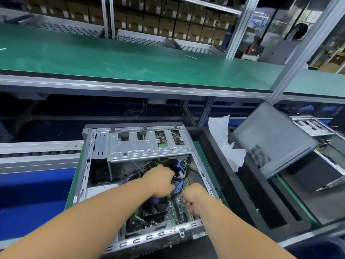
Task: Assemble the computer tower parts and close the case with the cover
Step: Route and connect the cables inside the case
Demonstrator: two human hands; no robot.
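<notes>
Steel, bare and grey: the open computer case (134, 176) lies on its side before me, near the middle of the view, its top face uncovered. Item, a perforated drive cage (147, 146) spans the far half of the case. Item, a motherboard (175, 212) lines the floor at the near right, with a black cooler fan (155, 207) beside it. Item, blue cables (180, 184) and black cables (141, 170) run loose between cage and board.

My left hand (160, 181) reaches in over the fan, its fingers curled down among the cables; what they pinch I cannot tell. My right hand (194, 198) sits just beside it above the motherboard, fingers curled tight, apparently around a thin pale wire, though I cannot be certain.

Item, the grey side cover (274, 139), with a mesh vent patch, leans tilted to the right of the case, well apart from it. Item, a crumpled white plastic sheet (226, 143) lies between case and cover. Item, a green conveyor belt (130, 62) runs across behind, with cardboard boxes (158, 17) shelved beyond.
</notes>
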